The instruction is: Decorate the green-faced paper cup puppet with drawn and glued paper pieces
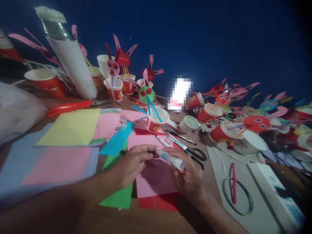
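My right hand is closed around a white glue stick, which slants down to the right above a sheet of pink paper. At the tube's left end, my left hand has its fingers pinched together, the tips touching that end; the end itself is partly hidden. Beneath the pink sheet lie red paper and green paper. Black-handled scissors rest just beyond my right hand. Past the sheet stands a red paper cup holding a green paper face on blue straws.
Coloured sheets and a red-handled cutter lie to the left. A tall white flask stands behind them. Several cups with paper rabbit faces line the back. To the right are a tape roll, a ring-shaped band and a white box.
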Demonstrator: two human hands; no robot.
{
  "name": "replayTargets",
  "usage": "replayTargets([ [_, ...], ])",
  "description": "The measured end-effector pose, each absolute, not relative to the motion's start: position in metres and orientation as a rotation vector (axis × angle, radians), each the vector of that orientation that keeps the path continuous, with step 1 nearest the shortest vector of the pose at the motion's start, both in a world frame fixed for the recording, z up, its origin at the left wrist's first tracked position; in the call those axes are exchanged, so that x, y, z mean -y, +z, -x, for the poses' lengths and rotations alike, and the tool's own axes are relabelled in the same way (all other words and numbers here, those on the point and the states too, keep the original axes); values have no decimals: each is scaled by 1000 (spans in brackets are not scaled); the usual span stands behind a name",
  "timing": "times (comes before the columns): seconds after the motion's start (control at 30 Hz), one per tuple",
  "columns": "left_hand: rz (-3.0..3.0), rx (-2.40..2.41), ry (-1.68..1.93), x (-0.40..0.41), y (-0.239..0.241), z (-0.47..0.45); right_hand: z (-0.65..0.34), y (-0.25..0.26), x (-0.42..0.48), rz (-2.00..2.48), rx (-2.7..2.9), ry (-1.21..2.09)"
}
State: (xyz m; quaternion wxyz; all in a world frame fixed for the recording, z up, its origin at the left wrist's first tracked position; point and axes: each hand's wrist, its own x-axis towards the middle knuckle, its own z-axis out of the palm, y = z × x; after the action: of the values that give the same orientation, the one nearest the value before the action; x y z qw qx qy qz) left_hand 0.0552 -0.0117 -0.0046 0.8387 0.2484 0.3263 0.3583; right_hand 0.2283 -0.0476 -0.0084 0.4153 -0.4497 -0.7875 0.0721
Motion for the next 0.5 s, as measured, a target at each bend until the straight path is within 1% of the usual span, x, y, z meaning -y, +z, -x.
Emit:
replayTargets([
  [0.5,-583,-804,777,11,-1,-56,-229,-3,50,1120,1985,198],
])
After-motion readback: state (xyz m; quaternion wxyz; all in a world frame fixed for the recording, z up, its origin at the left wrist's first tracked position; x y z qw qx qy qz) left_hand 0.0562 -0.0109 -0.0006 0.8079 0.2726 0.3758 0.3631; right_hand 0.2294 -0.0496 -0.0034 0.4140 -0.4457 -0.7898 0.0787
